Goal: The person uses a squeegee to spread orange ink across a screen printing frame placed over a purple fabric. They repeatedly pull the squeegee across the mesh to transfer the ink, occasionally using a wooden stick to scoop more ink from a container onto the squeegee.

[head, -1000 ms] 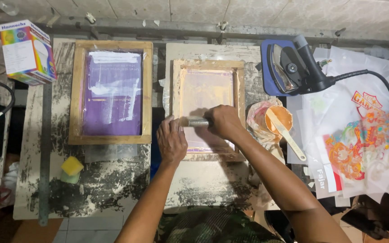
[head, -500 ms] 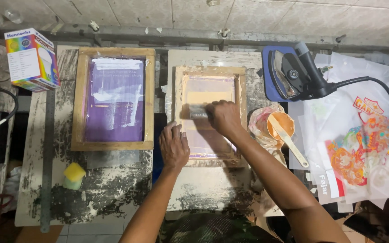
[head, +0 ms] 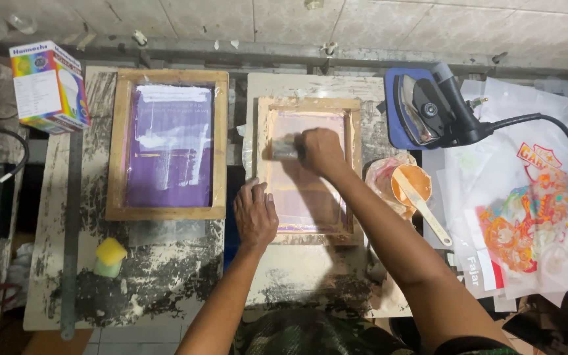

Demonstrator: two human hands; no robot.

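Right hand point(head: 322, 150) is closed around a squeegee point(head: 284, 148) lying crosswise on the small wooden screen point(head: 308, 169); left hand point(head: 255, 214) rests flat, fingers open, on its near-left frame edge, on a paint-stained bench point(head: 165, 276).

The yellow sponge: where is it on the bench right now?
In the head view the yellow sponge sits low on the left, on the paint-stained table, just below the purple screen frame and left of the left hand.

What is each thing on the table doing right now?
Right hand: grips squeegee on small screen.
Left hand: presses the small screen's frame.
Purple screen: lies flat, untouched.
Iron: rests on its side.
Ink cup: open, stick inside.
Sponge: lying unused.
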